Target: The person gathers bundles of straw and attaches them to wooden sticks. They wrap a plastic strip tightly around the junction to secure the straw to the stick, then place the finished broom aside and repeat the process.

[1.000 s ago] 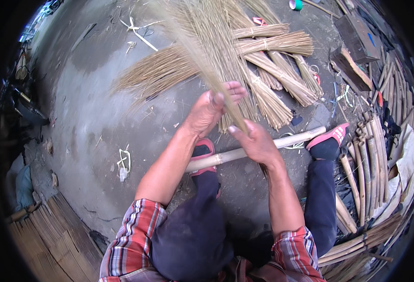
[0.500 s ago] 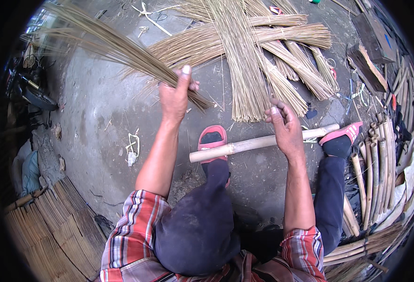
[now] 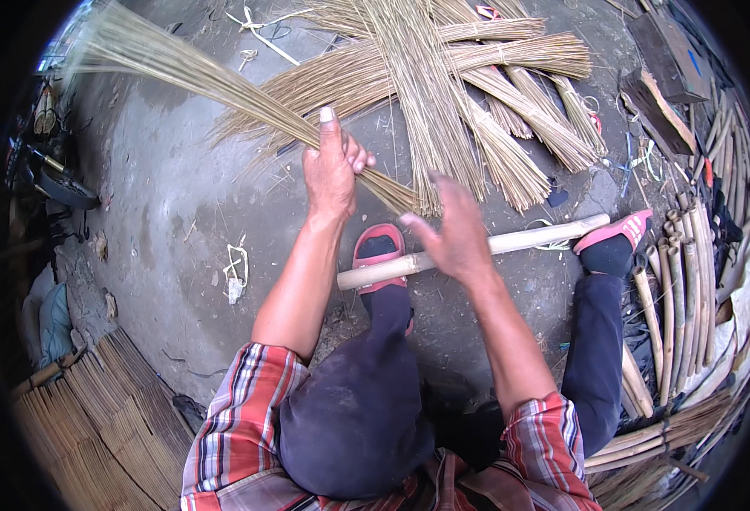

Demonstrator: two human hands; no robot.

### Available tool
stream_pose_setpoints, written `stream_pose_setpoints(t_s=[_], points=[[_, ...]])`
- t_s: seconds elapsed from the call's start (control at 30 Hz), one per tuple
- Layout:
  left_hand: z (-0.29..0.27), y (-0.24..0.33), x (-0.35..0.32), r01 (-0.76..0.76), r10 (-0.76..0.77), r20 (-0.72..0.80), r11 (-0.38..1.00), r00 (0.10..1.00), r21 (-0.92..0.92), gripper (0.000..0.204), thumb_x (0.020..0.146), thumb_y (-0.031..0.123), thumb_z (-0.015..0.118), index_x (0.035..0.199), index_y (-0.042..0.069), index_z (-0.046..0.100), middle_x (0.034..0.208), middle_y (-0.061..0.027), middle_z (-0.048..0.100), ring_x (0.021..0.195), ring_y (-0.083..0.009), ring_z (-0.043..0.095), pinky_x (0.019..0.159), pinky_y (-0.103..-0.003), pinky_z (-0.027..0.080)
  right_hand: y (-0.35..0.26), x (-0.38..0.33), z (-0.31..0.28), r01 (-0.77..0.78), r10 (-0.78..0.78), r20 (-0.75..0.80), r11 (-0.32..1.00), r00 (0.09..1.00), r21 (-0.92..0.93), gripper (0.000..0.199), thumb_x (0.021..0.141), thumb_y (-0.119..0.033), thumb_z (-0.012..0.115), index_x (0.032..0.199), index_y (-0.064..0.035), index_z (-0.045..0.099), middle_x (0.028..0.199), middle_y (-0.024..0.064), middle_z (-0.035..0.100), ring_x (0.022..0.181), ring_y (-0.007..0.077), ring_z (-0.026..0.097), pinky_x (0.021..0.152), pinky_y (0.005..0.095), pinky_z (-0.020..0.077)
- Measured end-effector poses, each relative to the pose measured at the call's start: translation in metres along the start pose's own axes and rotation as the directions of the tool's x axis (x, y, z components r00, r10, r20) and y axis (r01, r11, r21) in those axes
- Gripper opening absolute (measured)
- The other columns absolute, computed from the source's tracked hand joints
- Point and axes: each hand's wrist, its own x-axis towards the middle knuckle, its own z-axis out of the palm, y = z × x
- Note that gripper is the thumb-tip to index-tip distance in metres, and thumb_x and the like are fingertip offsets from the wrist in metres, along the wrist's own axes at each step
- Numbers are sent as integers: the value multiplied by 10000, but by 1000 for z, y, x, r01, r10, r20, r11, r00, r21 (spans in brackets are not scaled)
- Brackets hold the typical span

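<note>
A grey concrete floor (image 3: pixel 179 213) holds a pile of tied stick bundles (image 3: pixel 477 94). Near the pile, the left hand (image 3: pixel 330 170) grips a loose sheaf of sticks (image 3: pixel 213 81), fingers wrapped tight; the right hand (image 3: pixel 451 234), fingers spread, holds nothing. Judging by this, many bundles are done and this sheaf remains untied

Bare grey concrete floor (image 3: pixel 179 213) in daylight, bamboo poles (image 3: pixel 690 298) alongside.

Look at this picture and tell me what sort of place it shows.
Probably an outdoor broom-making or bamboo craft yard: tied bundles of thin sticks lie on bare concrete ground, bamboo poles are stacked alongside, and the left hand holds one bundle.
</note>
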Motion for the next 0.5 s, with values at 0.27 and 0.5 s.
stream_pose_setpoints(t_s=[0.27,0.5], points=[[-12,-6,-45,123,-195,250,953,949,277,534,1066,518,618,1241,13,602,957,-92,667,930,-224,668,905,-409,564,-1,-22,1,-371,321,344,924,882,89,199,991,-182,684,1114,-41,617,997,245,697,909,482,693,768,519,552],[-126,-28,-125,33,-699,198,302,687,953,463,1026,347,735,1296,-10,615,1008,-92,708,956,-176,668,869,-362,556,37,-29,-47,-598,540,269,766,798,236,309,1103,-301,585,1202,-16,653,926,110,721,855,237,707,760,419,547]])
